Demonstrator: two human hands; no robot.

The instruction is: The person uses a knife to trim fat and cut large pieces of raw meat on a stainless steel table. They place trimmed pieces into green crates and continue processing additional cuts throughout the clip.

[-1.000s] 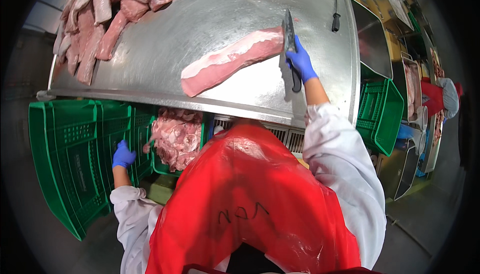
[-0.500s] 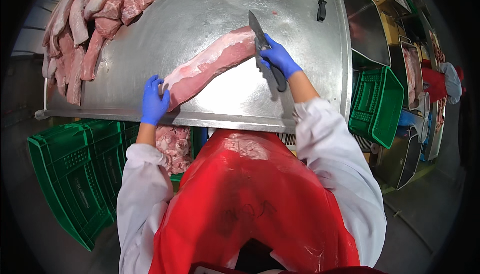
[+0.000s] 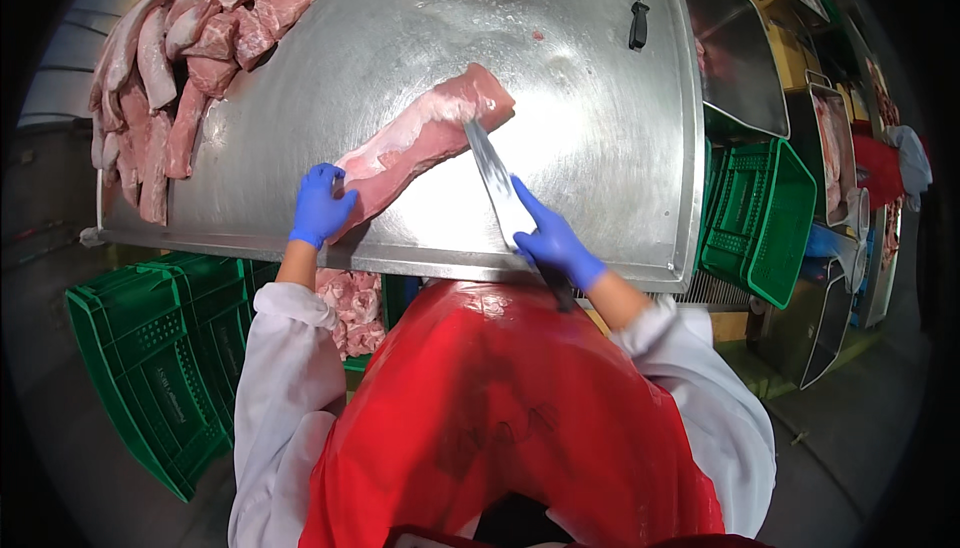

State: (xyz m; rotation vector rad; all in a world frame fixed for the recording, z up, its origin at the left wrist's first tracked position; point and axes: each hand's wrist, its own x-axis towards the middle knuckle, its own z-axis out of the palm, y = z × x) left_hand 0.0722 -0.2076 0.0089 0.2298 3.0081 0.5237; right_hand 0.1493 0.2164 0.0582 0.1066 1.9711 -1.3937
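The blue-gloved left hand (image 3: 324, 208) is resting, half-curled, on the near end of a long pink meat slab (image 3: 412, 148) (lying on a silvery steel table (image 3: 400, 28)); the blue-gloved right hand (image 3: 555, 238) is gripping a long dark-handled steel knife (image 3: 494, 178).

Long cut (image 3: 420, 138): lying on table (image 3: 590, 148), centring clock
Meat pile (image 3: 190, 58): lying on table, ten o'clock
Handled rod (image 3: 638, 28): lying on table, two o'clock
Right crate (image 3: 757, 258): standing beyond table, three o'clock
Knife (image 3: 487, 173): sitting in right hand (image 3: 560, 243), four o'clock
Trimmings (image 3: 350, 308): lying in tub (image 3: 398, 300), seven o'clock
Left crate (image 3: 150, 368): standing eight o'clock
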